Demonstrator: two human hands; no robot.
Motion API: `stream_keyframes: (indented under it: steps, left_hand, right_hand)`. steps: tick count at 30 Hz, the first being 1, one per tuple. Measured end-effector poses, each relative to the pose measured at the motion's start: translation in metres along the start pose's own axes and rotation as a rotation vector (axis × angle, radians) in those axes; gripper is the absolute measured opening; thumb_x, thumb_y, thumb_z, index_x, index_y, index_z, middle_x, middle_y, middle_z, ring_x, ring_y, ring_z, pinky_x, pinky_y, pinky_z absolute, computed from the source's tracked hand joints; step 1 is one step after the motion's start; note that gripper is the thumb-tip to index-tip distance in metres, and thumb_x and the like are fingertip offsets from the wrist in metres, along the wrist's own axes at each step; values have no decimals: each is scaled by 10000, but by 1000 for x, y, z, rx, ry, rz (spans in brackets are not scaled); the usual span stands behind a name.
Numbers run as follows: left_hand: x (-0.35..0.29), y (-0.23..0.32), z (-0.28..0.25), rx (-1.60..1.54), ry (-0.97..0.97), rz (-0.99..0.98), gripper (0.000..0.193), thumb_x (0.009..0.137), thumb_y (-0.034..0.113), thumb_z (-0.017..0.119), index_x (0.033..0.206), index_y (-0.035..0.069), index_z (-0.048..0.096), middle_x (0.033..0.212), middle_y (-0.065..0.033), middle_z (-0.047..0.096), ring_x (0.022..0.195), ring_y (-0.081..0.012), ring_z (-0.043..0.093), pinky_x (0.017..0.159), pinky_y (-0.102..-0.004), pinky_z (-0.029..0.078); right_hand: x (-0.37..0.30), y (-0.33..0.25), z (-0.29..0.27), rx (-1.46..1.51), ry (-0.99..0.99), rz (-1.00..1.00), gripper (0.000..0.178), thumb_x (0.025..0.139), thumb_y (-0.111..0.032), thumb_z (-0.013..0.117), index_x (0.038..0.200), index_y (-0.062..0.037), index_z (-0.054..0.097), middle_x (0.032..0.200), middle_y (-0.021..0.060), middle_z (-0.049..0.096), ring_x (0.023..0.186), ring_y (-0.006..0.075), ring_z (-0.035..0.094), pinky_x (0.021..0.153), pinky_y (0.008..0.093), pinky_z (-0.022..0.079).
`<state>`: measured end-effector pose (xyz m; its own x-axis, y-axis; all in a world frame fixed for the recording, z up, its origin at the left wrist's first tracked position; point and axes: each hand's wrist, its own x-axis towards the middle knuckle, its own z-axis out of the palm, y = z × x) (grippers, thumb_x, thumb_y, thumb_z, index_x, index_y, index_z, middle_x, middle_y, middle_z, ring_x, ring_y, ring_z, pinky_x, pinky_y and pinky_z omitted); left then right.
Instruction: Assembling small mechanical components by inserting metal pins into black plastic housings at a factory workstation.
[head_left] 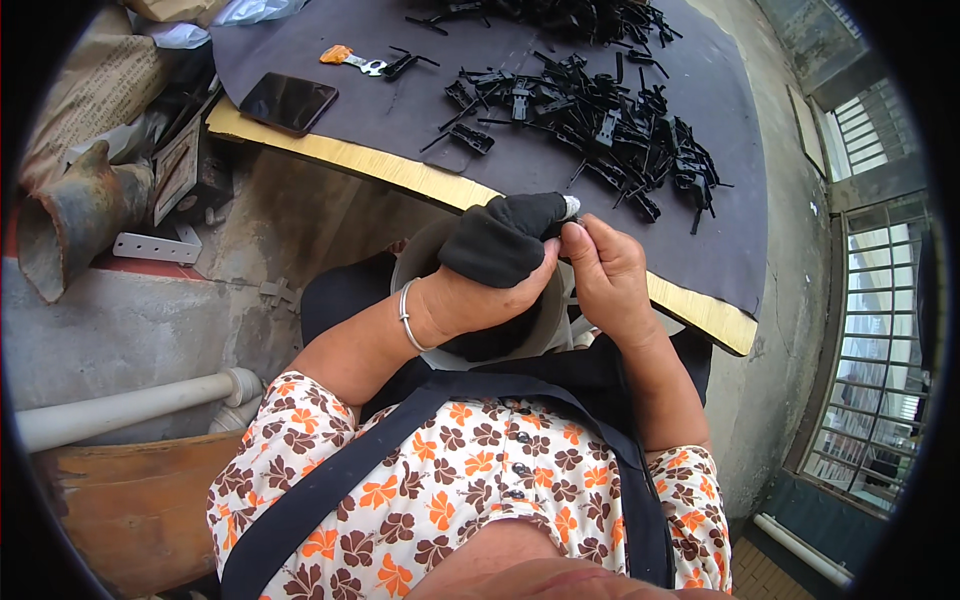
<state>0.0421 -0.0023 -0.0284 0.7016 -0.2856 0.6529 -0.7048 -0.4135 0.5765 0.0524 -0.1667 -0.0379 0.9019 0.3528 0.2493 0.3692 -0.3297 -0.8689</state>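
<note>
Two hands meet close together before us: the left hand (505,298) is half covered by black cloth (495,243), so we cannot tell its grip, while the right hand (612,262) pinches a small dark piece (577,221) at the cloth's end. Below them we see a pale bucket (410,262), and beyond it black clip-like parts (600,128) heaped on a dark-covered table (400,125), a phone (288,103) lying near its edge.

PLACE: apparently a small makeshift workshop | table (380,173) heaped with small black parts (600,125) | perforated metal bracket (158,248), white pipe (130,408) at left | stained grey concrete (75,330) | barred window (868,350) at right
</note>
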Motion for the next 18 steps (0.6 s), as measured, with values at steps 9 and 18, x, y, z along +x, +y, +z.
stream_keyframes:
  steps: [9, 18]
  left_hand:
    - [0, -1, -4, -266, -17, -246, 137, 810, 24, 609, 914, -65, 593, 909, -117, 610, 829, -194, 577, 768, -290, 457]
    - [9, 0, -10, -805, -76, -689, 339, 880, 66, 490, 1190, -49, 417, 802, -53, 573, 573, -62, 502, 534, -229, 445]
  right_hand:
    - [3, -12, -15, 105, -20, 18, 213, 928, -184, 519, 848, 8, 564, 691, -34, 521, 626, 50, 428, 570, 201, 384]
    - [4, -15, -28, -65, -45, -105, 64, 797, -13, 623, 858, 6, 619, 681, 33, 585, 598, 66, 519, 551, 214, 424]
